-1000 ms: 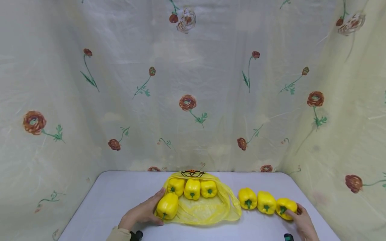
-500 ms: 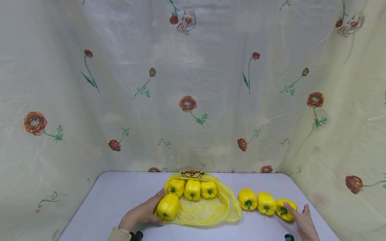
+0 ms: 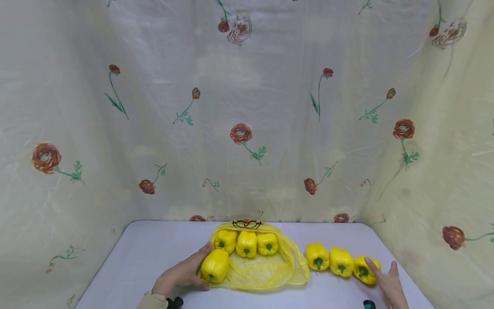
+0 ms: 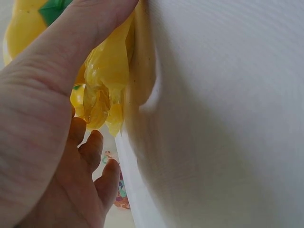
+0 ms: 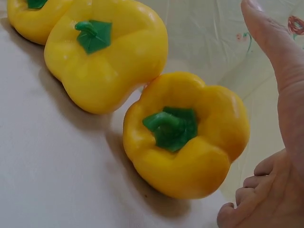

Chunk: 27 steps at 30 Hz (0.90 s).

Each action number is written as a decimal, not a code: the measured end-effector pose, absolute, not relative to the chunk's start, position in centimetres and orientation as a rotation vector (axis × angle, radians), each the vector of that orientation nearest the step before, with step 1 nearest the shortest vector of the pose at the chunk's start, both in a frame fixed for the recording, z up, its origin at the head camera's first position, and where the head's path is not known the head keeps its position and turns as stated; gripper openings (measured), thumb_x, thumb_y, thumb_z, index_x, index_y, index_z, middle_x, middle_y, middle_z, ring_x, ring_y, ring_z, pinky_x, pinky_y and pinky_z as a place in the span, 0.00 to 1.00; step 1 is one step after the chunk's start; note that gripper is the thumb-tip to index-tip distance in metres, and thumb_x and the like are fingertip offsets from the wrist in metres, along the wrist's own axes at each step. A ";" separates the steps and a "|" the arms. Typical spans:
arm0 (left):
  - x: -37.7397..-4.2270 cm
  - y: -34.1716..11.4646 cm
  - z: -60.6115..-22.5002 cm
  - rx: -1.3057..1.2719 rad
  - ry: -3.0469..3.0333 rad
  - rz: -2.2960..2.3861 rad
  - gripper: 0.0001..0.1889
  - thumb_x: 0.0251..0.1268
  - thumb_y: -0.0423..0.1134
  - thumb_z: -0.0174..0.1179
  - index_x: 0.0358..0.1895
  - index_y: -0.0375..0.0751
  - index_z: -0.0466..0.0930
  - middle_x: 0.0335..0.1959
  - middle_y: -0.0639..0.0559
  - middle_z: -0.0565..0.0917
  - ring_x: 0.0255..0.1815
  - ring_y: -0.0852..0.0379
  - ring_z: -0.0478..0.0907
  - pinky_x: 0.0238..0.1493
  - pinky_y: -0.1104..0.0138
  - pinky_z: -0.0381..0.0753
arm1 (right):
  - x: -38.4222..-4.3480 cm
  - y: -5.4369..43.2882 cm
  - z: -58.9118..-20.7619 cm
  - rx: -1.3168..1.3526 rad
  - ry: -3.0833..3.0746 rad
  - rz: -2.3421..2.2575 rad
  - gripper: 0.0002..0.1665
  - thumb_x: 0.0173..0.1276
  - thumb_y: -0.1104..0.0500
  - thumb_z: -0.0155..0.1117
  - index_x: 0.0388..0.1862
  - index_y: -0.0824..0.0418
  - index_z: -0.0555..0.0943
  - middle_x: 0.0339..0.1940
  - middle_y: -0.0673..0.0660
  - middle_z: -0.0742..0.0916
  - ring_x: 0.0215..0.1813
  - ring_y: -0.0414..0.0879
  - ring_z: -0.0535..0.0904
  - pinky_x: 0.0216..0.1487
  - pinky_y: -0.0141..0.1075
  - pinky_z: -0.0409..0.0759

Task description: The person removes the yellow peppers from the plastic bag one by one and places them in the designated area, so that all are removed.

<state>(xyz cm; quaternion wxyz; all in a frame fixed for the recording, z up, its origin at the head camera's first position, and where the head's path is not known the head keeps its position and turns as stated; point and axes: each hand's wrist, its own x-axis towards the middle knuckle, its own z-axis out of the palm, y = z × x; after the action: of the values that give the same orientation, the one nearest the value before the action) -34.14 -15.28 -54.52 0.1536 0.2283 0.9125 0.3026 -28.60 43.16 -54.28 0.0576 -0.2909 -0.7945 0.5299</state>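
A yellow plastic bag (image 3: 262,274) lies with its mouth facing the person, and three yellow bell peppers sit inside, the middle one (image 3: 246,244) among them. Another yellow pepper (image 3: 214,265) lies on the bag's left front part. My left hand (image 3: 185,271) rests along that side, fingers extended and thumb low by the bag's edge; in the left wrist view its fingers are loosely bent and apart from the bag film (image 4: 107,71). On the right, my right hand (image 3: 387,283) hovers with spread fingers beside the end pepper (image 5: 185,137), thumb raised over it, holding nothing.
Left of that end pepper stand two more yellow peppers, a middle one (image 3: 341,262) and one (image 3: 317,256) near the bag's handle. All are on a white table (image 3: 154,240), with a flower-printed curtain (image 3: 278,150) behind and at both sides.
My right hand has let go of the end pepper, its fingers spreading and drawing slightly away to the right. My left hand, the bag and the peppers stay where they were.
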 end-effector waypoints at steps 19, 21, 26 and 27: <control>-34.0 -15.2 -54.0 0.658 2.615 0.884 0.67 0.40 0.53 0.77 0.78 0.45 0.35 0.80 0.43 0.43 0.78 0.39 0.47 0.74 0.41 0.52 | -28.9 41.9 -49.8 -0.647 -2.311 1.592 0.69 0.61 0.30 0.59 0.77 0.59 0.26 0.78 0.65 0.35 0.77 0.68 0.32 0.74 0.65 0.41; -34.1 -15.2 -54.0 0.654 2.612 0.888 0.67 0.40 0.53 0.77 0.78 0.45 0.35 0.80 0.44 0.43 0.78 0.40 0.47 0.74 0.41 0.52 | -29.1 41.5 -49.7 -0.610 -2.299 1.579 0.69 0.61 0.30 0.60 0.77 0.60 0.28 0.79 0.66 0.37 0.78 0.68 0.34 0.74 0.64 0.42; -34.0 -15.3 -54.1 0.673 2.607 0.882 0.67 0.40 0.54 0.77 0.78 0.44 0.35 0.80 0.43 0.43 0.78 0.39 0.47 0.74 0.41 0.51 | -29.3 40.5 -49.3 -0.529 -2.247 1.562 0.67 0.61 0.34 0.63 0.79 0.61 0.33 0.80 0.65 0.42 0.80 0.62 0.36 0.78 0.57 0.39; -34.0 -15.3 -54.2 0.678 2.607 0.881 0.67 0.40 0.54 0.77 0.78 0.44 0.35 0.80 0.43 0.43 0.78 0.39 0.47 0.74 0.41 0.52 | -29.3 40.3 -49.1 -0.514 -2.245 1.572 0.66 0.61 0.34 0.63 0.79 0.60 0.33 0.80 0.65 0.42 0.80 0.61 0.37 0.78 0.56 0.39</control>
<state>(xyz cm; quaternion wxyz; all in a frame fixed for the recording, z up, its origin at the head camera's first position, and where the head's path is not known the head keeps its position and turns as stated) -33.95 -15.27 -54.19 0.1530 0.2363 0.9091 0.3070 -29.26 40.26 -49.08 0.1758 -0.1816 -0.7926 0.5549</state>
